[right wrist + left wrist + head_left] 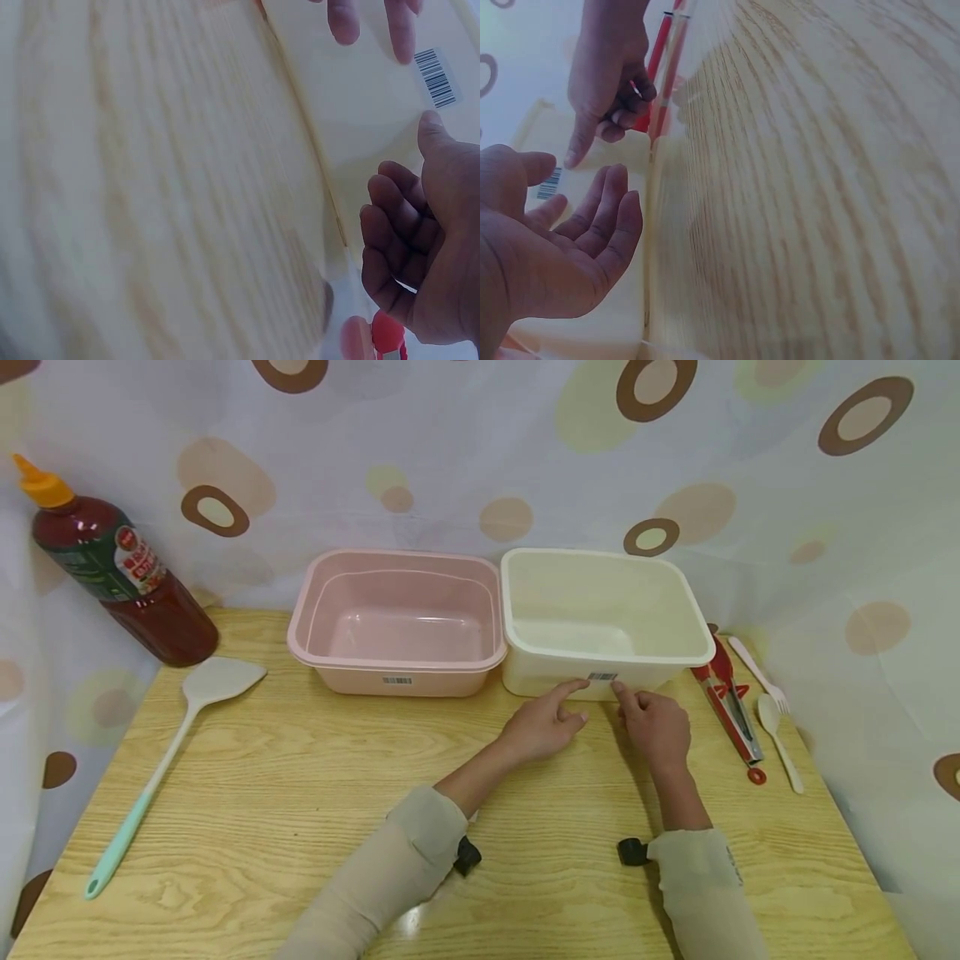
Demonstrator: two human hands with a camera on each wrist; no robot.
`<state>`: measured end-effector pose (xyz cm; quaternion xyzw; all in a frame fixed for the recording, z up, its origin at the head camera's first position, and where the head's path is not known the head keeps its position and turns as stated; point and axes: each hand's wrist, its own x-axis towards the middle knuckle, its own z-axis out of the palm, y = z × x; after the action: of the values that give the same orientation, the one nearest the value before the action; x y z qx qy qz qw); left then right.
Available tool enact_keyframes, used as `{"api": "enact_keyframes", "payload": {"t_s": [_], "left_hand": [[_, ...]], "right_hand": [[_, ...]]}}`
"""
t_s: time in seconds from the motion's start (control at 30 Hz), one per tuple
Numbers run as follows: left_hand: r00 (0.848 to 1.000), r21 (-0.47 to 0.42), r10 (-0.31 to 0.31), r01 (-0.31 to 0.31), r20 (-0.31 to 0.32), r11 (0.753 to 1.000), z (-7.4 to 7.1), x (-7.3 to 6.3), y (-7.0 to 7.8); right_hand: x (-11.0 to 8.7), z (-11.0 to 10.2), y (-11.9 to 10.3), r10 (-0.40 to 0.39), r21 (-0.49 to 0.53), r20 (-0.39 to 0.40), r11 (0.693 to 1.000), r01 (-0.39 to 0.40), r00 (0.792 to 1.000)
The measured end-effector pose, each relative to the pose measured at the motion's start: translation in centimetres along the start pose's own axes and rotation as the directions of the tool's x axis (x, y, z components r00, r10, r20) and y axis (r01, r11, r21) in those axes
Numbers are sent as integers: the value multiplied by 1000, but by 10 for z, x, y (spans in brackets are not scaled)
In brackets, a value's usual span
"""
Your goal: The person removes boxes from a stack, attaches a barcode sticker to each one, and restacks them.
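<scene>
A cream plastic basin (555, 667) stands at the back, right of centre, with a barcode sticker (602, 677) on its front wall. Just left of the sticker, the index finger of my left hand (542, 728) points at the wall, its other fingers loosely bent. My right hand (657, 727) has its thumb tip at the sticker's right end; its other fingers are curled and hold nothing. In the right wrist view the barcode (435, 79) lies between thumb and left fingers. Whether the fingertips touch the wall, I cannot tell.
A pink basin (397, 665) adjoins the cream one on the left. Further left are a spatula (176, 747) and a leaning red sauce bottle (123, 568). Red-handled tongs (731, 706), a fork (757, 675) and a spoon (780, 742) lie along the right edge. Patterned sheeting surrounds the table.
</scene>
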<state>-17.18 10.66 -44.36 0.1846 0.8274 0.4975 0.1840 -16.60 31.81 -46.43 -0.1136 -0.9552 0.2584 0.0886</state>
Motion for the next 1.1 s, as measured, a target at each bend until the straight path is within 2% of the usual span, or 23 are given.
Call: {"api": "enact_keyframes", "payload": {"t_s": [0.23, 0.5, 0.87, 1.1], "left_hand": [[1000, -15, -25, 25, -15, 1000, -2, -5, -1], [999, -18, -32, 31, -17, 999, -13, -22, 1], [999, 13, 30, -30, -35, 999, -50, -57, -3], [988, 109, 99, -86, -119, 990, -72, -78, -8]], "right_hand": [[-1, 1, 2, 19, 6, 13, 1000, -19, 1000], [-5, -6, 9, 81, 27, 50, 996, -83, 995], [-8, -18, 19, 40, 45, 59, 998, -42, 997], [-12, -29, 26, 9, 82, 45, 997, -12, 999]]}}
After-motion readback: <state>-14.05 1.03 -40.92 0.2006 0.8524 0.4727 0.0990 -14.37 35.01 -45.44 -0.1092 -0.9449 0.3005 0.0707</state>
